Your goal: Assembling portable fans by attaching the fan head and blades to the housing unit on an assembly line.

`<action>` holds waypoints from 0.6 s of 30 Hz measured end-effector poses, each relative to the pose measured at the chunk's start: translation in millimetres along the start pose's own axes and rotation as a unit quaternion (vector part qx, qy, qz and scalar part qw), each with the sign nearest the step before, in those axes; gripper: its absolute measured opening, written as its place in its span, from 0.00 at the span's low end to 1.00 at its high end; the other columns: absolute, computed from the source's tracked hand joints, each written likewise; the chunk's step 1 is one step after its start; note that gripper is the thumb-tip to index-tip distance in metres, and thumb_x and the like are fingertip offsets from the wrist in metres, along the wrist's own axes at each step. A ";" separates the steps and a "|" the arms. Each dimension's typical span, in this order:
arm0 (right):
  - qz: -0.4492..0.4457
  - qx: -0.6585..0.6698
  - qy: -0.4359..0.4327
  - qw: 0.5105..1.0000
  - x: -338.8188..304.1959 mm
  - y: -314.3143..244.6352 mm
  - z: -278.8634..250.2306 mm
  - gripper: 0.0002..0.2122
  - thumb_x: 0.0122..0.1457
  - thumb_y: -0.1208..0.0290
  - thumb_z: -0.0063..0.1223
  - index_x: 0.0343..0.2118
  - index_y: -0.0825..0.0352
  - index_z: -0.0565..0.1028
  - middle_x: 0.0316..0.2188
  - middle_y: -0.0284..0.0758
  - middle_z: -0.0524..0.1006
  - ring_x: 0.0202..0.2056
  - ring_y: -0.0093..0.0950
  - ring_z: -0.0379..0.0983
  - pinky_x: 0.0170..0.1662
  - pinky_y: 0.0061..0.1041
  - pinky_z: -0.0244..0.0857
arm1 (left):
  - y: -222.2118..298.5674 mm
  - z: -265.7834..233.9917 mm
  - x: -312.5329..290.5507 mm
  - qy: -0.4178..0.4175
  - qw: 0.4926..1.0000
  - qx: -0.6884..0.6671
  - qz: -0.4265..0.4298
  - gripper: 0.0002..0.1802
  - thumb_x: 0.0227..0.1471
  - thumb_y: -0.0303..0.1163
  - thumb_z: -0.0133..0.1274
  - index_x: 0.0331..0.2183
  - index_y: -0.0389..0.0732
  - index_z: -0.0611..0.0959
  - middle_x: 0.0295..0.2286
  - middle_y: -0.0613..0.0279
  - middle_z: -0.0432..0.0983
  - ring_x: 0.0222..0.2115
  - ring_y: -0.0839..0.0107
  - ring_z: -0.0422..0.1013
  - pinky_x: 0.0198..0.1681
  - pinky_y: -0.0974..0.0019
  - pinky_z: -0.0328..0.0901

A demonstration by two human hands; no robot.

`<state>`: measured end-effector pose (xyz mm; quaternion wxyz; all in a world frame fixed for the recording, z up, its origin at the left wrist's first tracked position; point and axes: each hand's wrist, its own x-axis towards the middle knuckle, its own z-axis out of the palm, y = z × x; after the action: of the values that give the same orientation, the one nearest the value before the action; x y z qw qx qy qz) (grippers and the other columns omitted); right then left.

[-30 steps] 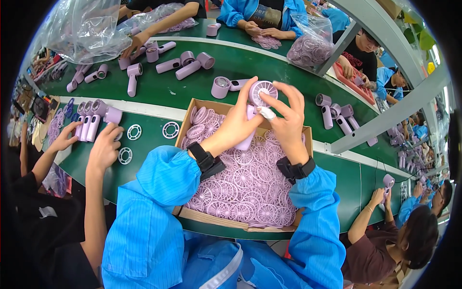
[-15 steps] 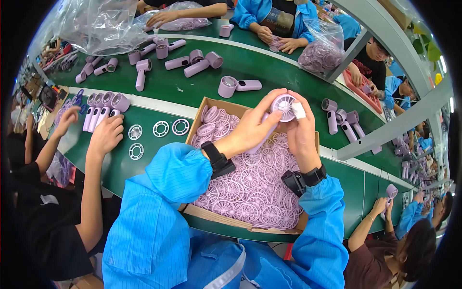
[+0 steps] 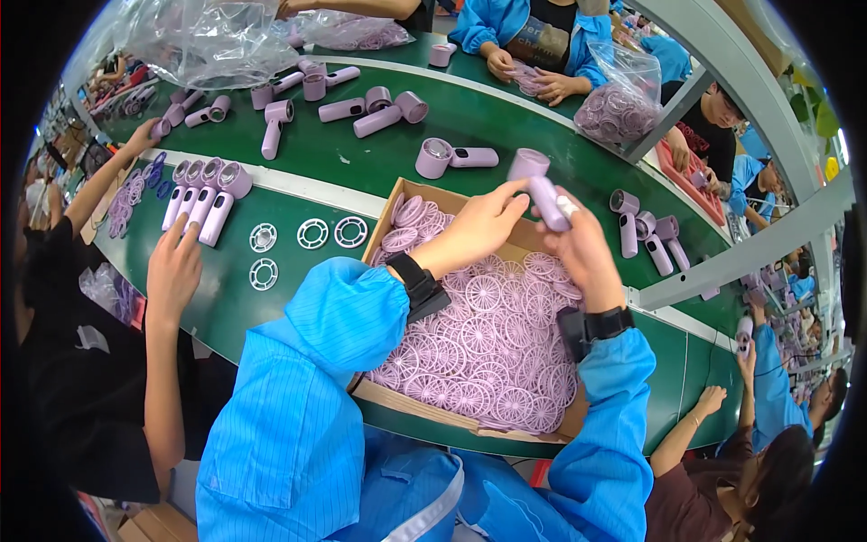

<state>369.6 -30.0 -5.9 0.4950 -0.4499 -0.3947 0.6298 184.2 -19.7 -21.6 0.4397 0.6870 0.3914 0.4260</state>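
A lilac handheld fan (image 3: 545, 200) hangs above the far side of an open cardboard box, its round head pointing away from me. My right hand (image 3: 582, 242) is closed around the handle, with something white at one finger. Beside the fan, my left hand (image 3: 483, 224) has thumb and forefinger apart, the tips close to the handle; whether they touch it I cannot tell. Below both hands, the cardboard box (image 3: 381, 399) is full of lilac spoked fan grilles (image 3: 483, 294). Another lilac fan (image 3: 474, 158) lies on the green surface past the box.
Left of the box lie several ring-shaped parts (image 3: 312, 233) and a row of fans (image 3: 217, 217), with a co-worker's hand (image 3: 172, 275) at them. More fans (image 3: 397, 113) lie farther away. A grey metal frame bar (image 3: 713, 262) slants across the right.
The fan has turned from grille facing me to head pointing away, handle in my right hand. My left hand has come off its head. A co-worker at left has reached toward farther fans.
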 end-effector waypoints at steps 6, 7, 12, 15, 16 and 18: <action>-0.037 -0.494 0.086 0.864 48.0 -55.0 -72.5 0.14 0.54 0.73 0.42 0.41 0.70 0.76 0.37 0.40 0.78 0.34 0.28 0.75 0.31 0.23 0.66 | -2.4 -15.0 0.4 -0.003 0.998 0.062 0.024 0.15 0.54 0.34 0.45 0.40 0.37 0.78 0.28 0.51 0.77 0.30 0.59 0.73 0.34 0.61 0.66; -0.028 -0.544 0.117 0.830 63.5 -56.7 -99.1 0.15 0.54 0.71 0.44 0.41 0.70 0.76 0.36 0.43 0.78 0.36 0.33 0.76 0.32 0.27 0.68 | -1.3 -16.3 -2.0 -0.017 0.998 0.067 -0.002 0.14 0.53 0.33 0.44 0.37 0.36 0.80 0.29 0.48 0.77 0.32 0.54 0.74 0.36 0.59 0.66; -0.045 -0.747 0.226 0.624 85.9 9.5 -189.1 0.16 0.47 0.68 0.51 0.36 0.76 0.73 0.35 0.55 0.75 0.41 0.49 0.72 0.43 0.41 0.66 | -4.1 -45.5 -5.7 0.003 0.996 0.047 0.079 0.14 0.52 0.32 0.45 0.36 0.36 0.80 0.27 0.48 0.77 0.31 0.53 0.74 0.36 0.59 0.66; -0.056 -0.709 0.277 0.646 112.4 12.8 -223.3 0.18 0.47 0.66 0.53 0.38 0.75 0.71 0.36 0.54 0.75 0.40 0.48 0.72 0.44 0.39 0.66 | -0.1 -42.8 -5.0 -0.009 0.996 0.023 0.081 0.14 0.51 0.32 0.45 0.36 0.36 0.80 0.27 0.47 0.77 0.31 0.53 0.74 0.37 0.59 0.66; -0.003 -0.693 0.271 0.668 115.0 7.6 -230.2 0.20 0.48 0.64 0.53 0.40 0.75 0.70 0.38 0.53 0.74 0.40 0.48 0.72 0.45 0.38 0.65 | 2.3 -41.7 -1.1 -0.013 0.996 0.015 0.086 0.14 0.51 0.32 0.45 0.36 0.36 0.80 0.27 0.47 0.77 0.31 0.53 0.74 0.37 0.59 0.66; -0.118 -0.713 0.125 0.680 103.5 -8.5 -225.8 0.18 0.51 0.66 0.51 0.43 0.72 0.68 0.35 0.44 0.74 0.36 0.40 0.71 0.40 0.32 0.66 | 1.4 -44.9 -0.6 -0.031 0.997 -0.006 0.070 0.14 0.53 0.31 0.45 0.38 0.35 0.79 0.27 0.53 0.77 0.29 0.61 0.74 0.34 0.64 0.67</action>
<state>577.2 84.7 -80.2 0.1396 -0.6909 -0.7086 0.0321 142.4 -8.5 -9.2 0.4248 0.7229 0.3257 0.4368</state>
